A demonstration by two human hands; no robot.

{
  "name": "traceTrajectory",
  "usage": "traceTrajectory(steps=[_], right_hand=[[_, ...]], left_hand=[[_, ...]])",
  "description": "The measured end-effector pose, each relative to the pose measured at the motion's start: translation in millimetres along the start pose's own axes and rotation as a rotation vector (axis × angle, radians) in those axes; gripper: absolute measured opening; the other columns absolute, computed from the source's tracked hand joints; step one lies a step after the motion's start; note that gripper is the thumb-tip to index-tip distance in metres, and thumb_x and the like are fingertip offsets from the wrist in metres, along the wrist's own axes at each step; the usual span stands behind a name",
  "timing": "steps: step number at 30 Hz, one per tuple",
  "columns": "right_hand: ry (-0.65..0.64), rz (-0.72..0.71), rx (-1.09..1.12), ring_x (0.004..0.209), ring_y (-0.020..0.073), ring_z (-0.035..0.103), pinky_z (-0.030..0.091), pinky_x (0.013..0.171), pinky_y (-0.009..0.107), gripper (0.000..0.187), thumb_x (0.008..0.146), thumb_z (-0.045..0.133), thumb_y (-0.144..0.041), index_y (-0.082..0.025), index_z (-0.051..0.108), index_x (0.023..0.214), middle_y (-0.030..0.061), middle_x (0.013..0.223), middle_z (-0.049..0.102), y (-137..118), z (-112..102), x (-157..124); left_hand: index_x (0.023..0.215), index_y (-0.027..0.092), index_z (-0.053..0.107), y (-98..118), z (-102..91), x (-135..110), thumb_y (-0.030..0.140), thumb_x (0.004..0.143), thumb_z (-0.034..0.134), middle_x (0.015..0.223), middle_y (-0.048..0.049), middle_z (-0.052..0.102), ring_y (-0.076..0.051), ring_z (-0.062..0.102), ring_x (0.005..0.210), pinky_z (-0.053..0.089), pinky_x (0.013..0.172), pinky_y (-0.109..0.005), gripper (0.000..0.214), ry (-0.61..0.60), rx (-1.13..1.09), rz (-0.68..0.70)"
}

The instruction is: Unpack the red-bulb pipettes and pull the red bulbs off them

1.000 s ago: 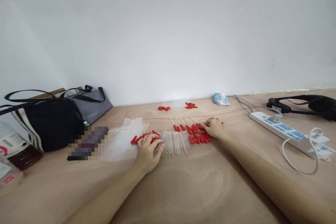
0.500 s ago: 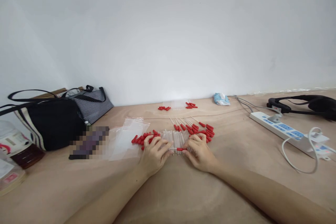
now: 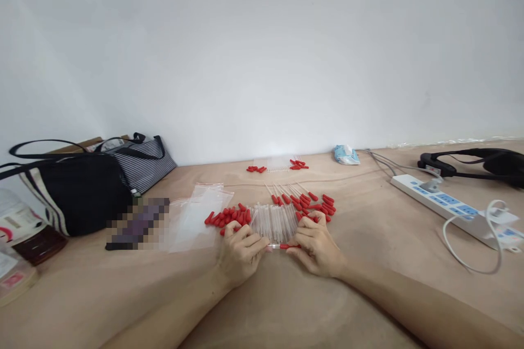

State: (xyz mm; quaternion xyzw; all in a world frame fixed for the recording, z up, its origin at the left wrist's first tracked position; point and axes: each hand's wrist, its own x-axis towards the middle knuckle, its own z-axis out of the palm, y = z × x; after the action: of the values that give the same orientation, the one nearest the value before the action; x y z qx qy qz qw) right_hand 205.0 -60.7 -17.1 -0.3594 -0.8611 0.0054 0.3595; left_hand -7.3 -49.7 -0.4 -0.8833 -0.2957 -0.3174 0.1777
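Observation:
My left hand (image 3: pixel 242 253) pinches the clear tube of a glass dropper (image 3: pixel 275 246) near the front of the pile. At the dropper's other end, my right hand (image 3: pixel 318 246) grips its red rubber bulb, part of which its fingers hide. Just beyond both hands lies a row of clear glass tubes (image 3: pixel 273 221), side by side. Red bulbs (image 3: pixel 229 217) are heaped by the left end of that row. More red-bulbed droppers (image 3: pixel 301 200) lie behind and to the right, several with thin tubes pointing toward the wall.
Clear zip bags (image 3: pixel 198 218) lie left of the bulbs. Farther left are a dark pixelated object (image 3: pixel 139 224), a black bag (image 3: pixel 82 193) and jars (image 3: pixel 30 232). Another dropper group (image 3: pixel 278 163) sits by the wall. Rightward are a tissue pack (image 3: pixel 346 155), power strip (image 3: pixel 446 204) and black headset (image 3: pixel 470 163).
Both hands have come slightly nearer to me with the dropper between them, moving it from over the tubes to their front edge. More of the tube row now shows.

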Motion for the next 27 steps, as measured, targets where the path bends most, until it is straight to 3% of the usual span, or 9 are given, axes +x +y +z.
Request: traceTrajectory(steps=[6, 8, 11, 14, 17, 21, 27], right_hand=[[-0.098, -0.016, 0.042, 0.073, 0.0136, 0.050, 0.021, 0.087, 0.040, 0.017, 0.080, 0.050, -0.027, -0.021, 0.057, 0.066, -0.0035, 0.057, 0.055, 1.2, -9.6, 0.1], [-0.065, 0.028, 0.025, 0.073, 0.0145, 0.051, 0.022, 0.088, 0.041, 0.019, 0.079, 0.049, -0.027, -0.020, 0.055, 0.063, -0.0030, 0.056, 0.054, 11.5, -13.5, -2.6], [0.104, 0.255, 0.039, 0.070, 0.0159, 0.053, 0.030, 0.083, 0.040, 0.023, 0.080, 0.047, -0.033, -0.021, 0.057, 0.063, -0.0003, 0.062, 0.058, 38.1, -20.1, -5.4], [0.281, 0.463, 0.166, 0.078, 0.0180, 0.056, 0.040, 0.074, 0.032, 0.027, 0.081, 0.042, -0.038, -0.021, 0.063, 0.085, 0.0057, 0.084, 0.062, 68.3, -24.3, -3.7], [0.342, 0.635, 0.160, 0.075, 0.0169, 0.056, 0.043, 0.068, 0.028, 0.031, 0.079, 0.043, -0.036, -0.017, 0.062, 0.094, 0.0080, 0.088, 0.060, 91.1, -25.4, -0.8], [0.245, 0.776, 0.059, 0.066, 0.0153, 0.055, 0.041, 0.062, 0.027, 0.027, 0.074, 0.047, -0.035, -0.017, 0.059, 0.089, 0.0047, 0.080, 0.062, 103.1, -25.3, 2.7], [0.014, 0.747, -0.255, 0.082, 0.0214, 0.053, 0.032, 0.078, 0.036, 0.022, 0.074, 0.048, -0.040, -0.023, 0.062, 0.071, 0.0013, 0.074, 0.066, 99.1, -25.0, 10.4]], left_hand=[[0.072, 0.023, 0.061, -2.8, 1.5, -3.4, 0.027, 0.086, 0.045, 0.051, 0.0039, 0.058, -0.012, 0.046, 0.055, 0.027, 0.068, -0.033, 0.022, 0.047, 0.005, 0.039], [0.071, 0.023, 0.061, -12.7, 1.8, -8.3, 0.025, 0.087, 0.043, 0.053, 0.0028, 0.059, -0.012, 0.047, 0.055, 0.028, 0.067, -0.033, 0.025, 0.095, 0.019, -0.044], [0.084, 0.021, 0.062, -30.8, 2.5, -14.7, 0.023, 0.088, 0.037, 0.066, -0.0008, 0.063, -0.015, 0.052, 0.061, 0.033, 0.066, -0.032, 0.025, 0.096, 0.063, -0.255], [0.108, 0.016, 0.053, -41.6, 7.6, -13.3, 0.021, 0.089, 0.029, 0.085, -0.0056, 0.064, -0.017, 0.057, 0.075, 0.040, 0.067, -0.031, 0.030, 0.038, 0.034, -0.300], [0.103, 0.016, 0.052, -43.6, 16.4, -5.1, 0.023, 0.089, 0.030, 0.089, -0.0061, 0.065, -0.018, 0.060, 0.078, 0.045, 0.069, -0.030, 0.027, 0.074, 0.018, -0.332], [0.090, 0.018, 0.056, -41.4, 25.2, 5.1, 0.021, 0.088, 0.034, 0.076, -0.0037, 0.066, -0.016, 0.060, 0.068, 0.046, 0.064, -0.028, 0.023, 0.062, 0.026, -0.240], [0.080, 0.017, 0.062, -32.4, 26.6, 9.5, 0.017, 0.086, 0.037, 0.064, -0.0035, 0.062, -0.016, 0.055, 0.062, 0.040, 0.061, -0.031, 0.026, -0.019, 0.112, -0.047]])
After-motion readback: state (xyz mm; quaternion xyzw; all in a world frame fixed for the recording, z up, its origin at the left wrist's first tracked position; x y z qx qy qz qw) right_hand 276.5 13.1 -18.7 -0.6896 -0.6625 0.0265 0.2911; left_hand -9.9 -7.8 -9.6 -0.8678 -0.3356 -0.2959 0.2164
